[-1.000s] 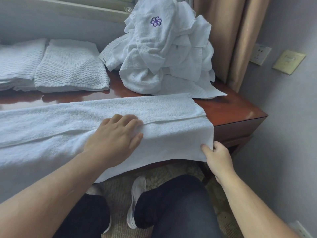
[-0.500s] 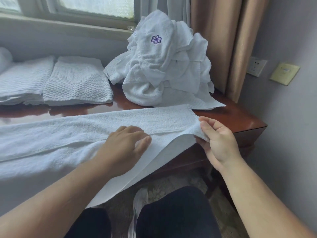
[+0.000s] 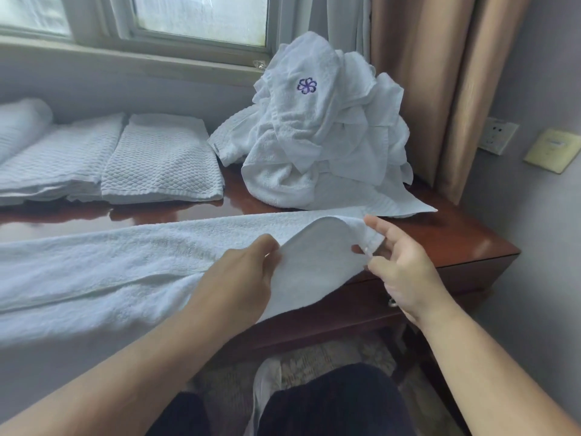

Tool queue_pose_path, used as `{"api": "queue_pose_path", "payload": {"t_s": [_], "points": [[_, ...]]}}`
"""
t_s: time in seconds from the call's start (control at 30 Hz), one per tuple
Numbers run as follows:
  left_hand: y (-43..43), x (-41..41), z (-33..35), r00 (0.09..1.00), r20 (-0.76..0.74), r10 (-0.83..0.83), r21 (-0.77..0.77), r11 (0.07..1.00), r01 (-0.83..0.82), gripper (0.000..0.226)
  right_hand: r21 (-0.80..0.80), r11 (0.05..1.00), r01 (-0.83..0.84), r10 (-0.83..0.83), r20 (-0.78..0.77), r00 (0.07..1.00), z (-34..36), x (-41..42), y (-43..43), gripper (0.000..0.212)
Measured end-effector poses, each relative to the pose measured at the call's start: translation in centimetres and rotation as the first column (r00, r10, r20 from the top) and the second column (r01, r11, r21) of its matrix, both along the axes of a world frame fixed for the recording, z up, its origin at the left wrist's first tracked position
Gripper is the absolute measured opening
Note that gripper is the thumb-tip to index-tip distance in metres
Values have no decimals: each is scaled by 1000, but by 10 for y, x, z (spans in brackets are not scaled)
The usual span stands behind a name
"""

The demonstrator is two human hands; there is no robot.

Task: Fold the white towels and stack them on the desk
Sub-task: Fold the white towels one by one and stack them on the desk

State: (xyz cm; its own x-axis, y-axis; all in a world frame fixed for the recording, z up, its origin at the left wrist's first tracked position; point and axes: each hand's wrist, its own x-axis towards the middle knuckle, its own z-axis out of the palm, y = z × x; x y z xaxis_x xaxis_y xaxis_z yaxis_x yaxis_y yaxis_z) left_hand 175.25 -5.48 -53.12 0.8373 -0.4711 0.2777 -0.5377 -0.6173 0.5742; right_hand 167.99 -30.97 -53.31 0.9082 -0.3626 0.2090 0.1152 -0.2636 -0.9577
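Right grip: the right hand [image 3: 405,272] pinched the end corner of the long towel [image 3: 110,256], lifting it, probably to carry that end over.
Left grip: the left hand [image 3: 242,278] held the raised flap's near edge, likely keeping the layers aligned.
Towel: folded lengthwise, it lay across the desk [image 3: 456,243], front edge overhanging.
Beyond: an unfolded pile [image 3: 323,146] sat right rear, folded towels [image 3: 160,165] left rear.

White towel [image 3: 110,265], purple flower emblem [image 3: 307,86]
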Motion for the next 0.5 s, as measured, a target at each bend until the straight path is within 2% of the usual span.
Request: {"api": "queue_pose_path", "payload": {"t_s": [0.1,0.2,0.33,0.4,0.5], "points": [[-1,10,7,999,46,10,39,999,-12,13,-357,915,186,-185,38,982,-4,2,4,54],[-2,23,14,992,126,13,78,997,-23,8,-480,792,379,-303,230,925,2,3,4,28],[-6,38,22,967,252,-35,149,989,-3,11,-637,581,506,-342,373,863,10,12,-3,51],[-10,45,27,950,302,-77,208,978,13,13,-648,595,476,-324,348,880,15,18,-5,58],[-16,61,39,912,379,-156,324,946,27,15,-579,713,395,-284,277,918,21,31,-12,57]]}}
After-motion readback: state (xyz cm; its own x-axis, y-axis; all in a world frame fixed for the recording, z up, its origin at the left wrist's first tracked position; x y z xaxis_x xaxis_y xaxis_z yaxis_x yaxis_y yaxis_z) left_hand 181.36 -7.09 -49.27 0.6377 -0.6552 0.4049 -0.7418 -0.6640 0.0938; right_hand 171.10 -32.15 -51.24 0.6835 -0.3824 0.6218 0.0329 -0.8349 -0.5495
